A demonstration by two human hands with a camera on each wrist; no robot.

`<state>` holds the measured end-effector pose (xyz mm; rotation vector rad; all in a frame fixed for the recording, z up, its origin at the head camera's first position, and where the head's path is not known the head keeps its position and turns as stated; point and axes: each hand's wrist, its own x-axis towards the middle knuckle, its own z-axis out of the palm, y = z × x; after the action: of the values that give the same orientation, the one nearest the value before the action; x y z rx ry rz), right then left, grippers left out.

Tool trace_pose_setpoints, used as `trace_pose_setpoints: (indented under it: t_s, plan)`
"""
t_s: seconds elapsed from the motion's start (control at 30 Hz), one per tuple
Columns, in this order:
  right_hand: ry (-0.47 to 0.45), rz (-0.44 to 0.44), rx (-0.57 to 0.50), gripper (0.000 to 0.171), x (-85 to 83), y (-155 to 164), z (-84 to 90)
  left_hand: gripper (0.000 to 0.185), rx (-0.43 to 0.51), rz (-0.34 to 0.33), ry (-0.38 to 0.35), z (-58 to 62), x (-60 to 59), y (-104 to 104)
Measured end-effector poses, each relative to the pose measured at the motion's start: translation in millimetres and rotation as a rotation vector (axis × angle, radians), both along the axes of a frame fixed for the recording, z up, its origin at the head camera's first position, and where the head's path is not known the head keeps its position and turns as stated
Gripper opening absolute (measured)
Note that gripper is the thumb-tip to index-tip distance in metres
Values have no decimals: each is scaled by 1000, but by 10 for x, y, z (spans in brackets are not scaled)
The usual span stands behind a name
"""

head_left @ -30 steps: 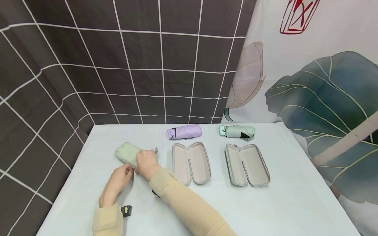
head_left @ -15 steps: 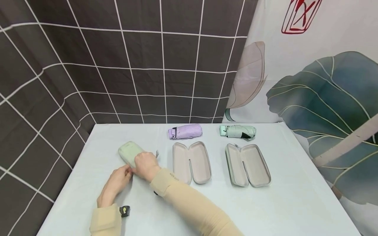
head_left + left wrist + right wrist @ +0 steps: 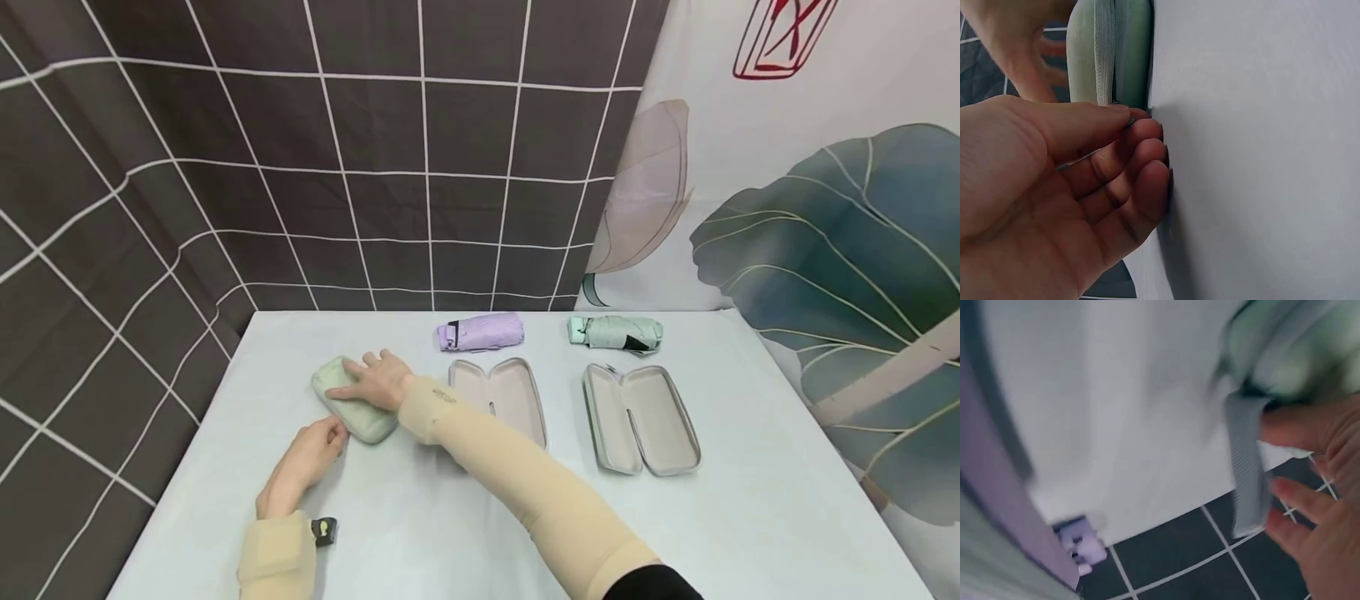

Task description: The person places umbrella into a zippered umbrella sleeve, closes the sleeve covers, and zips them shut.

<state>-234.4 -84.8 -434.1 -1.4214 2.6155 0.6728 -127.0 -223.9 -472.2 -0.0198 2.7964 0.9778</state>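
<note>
A light green zip case (image 3: 371, 423) lies closed on the white table at the left in the head view. My left hand (image 3: 309, 457) is at its near-left edge; in the left wrist view the thumb and index finger (image 3: 1125, 112) pinch a small zipper pull at the end of the zip (image 3: 1105, 56). Over the case's top and right side, my right hand (image 3: 380, 382) lies with fingers spread. In the right wrist view a grey strap (image 3: 1247, 465) sticks out from the case's end beside the right thumb and fingers, which are not wrapped round it.
Two open cases with pale grey insides, a middle one (image 3: 519, 400) and a right one (image 3: 663, 421), lie on the table (image 3: 757, 500). Behind them are a folded purple umbrella (image 3: 487, 332) and a folded green umbrella (image 3: 618, 333). My right forearm crosses partly over the middle case.
My right hand has let go of the case's right end and moved up over its top, fingers now spread. The left hand stays at the near edge. The head view has shifted slightly.
</note>
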Motion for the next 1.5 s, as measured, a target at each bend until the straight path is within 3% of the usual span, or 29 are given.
trace_pose_setpoints:
  t_s: [0.1,0.23,0.87,1.2,1.23,1.43,1.5]
  plan:
    - [67,68,84,74,-27,-22,-18,13,8,-6,-6,-5,-8,-9]
    - [83,101,109,73,-33,-69,-26,13,6,-8,5,-9,-14,-24]
    - [28,85,-8,42,-24,-122,-90,14,20,45,-51,-46,117,-128]
    - [-19,-10,-50,45,-16,-92,-145,16,53,48,-76,-64,94,-215]
    - [-24,-9,-71,48,-42,-95,-212,16,58,53,-85,-69,104,-216]
    - [-10,-30,-119,60,-40,-51,-189,17,100,73,-80,-65,114,-255]
    - [4,-32,-140,61,-17,-29,-107,18,111,80,-73,-44,98,-286]
